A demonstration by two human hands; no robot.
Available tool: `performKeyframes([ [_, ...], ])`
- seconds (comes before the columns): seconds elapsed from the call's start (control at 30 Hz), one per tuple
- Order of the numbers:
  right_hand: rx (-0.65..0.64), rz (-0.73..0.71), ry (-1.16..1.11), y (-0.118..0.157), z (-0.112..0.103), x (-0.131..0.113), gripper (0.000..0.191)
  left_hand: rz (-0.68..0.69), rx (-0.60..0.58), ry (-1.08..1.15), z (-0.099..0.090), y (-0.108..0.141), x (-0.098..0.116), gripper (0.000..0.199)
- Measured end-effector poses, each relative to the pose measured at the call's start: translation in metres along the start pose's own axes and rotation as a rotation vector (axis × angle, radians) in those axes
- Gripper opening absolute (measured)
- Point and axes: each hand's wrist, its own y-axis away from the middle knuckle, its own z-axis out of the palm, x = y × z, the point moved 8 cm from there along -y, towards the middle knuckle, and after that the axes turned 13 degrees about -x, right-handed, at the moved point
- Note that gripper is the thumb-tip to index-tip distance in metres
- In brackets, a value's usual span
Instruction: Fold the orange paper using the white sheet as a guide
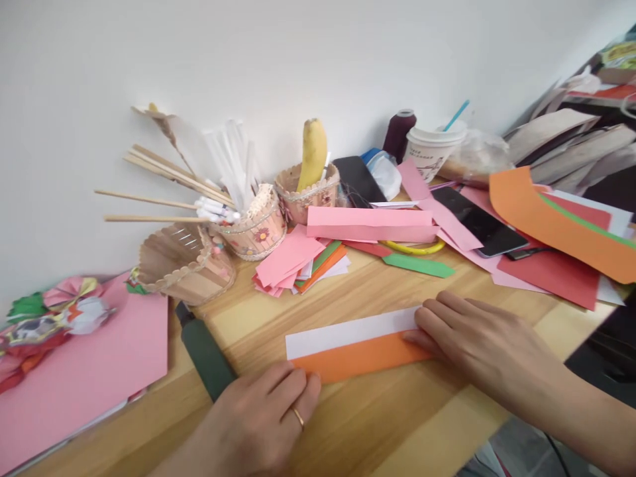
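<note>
A long strip made up of a white paper band (352,332) along the far side and an orange paper band (365,358) along the near side lies on the wooden table (387,424). My left hand (268,411), with a ring on one finger, has its fingers bent together at the strip's left end. At the right end my right hand (472,334) presses down, fingers together, covering that corner of the paper. Beside my left hand lies a dark green tube (203,354) with a black cap.
Behind the strip are pink papers (370,222), a green paper piece (419,265) and small cards (291,255). Decorated baskets (186,265) stand at the wall, one holding a banana (313,154). Rightward are a phone (479,222), a lidded cup (430,151) and orange paper (561,225).
</note>
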Motion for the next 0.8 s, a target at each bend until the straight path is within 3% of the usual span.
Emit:
performKeyframes([
  [0.07,0.005,0.031,-0.018,0.006,0.001,0.006,0.034,0.023,-0.039,-0.014,0.006,0.000,0.002,0.041],
  [0.3,0.030,0.089,-0.127,0.015,0.002,0.015,0.033,0.099,-0.363,-0.181,0.033,-0.019,0.011,0.060],
  [0.57,0.015,0.136,-0.236,0.022,0.008,0.020,0.032,0.126,-0.525,-0.286,0.047,-0.032,0.012,0.073],
  [0.8,-0.011,0.196,-0.245,0.041,0.008,0.037,0.030,0.144,-0.544,-0.372,0.051,-0.032,0.015,0.075],
])
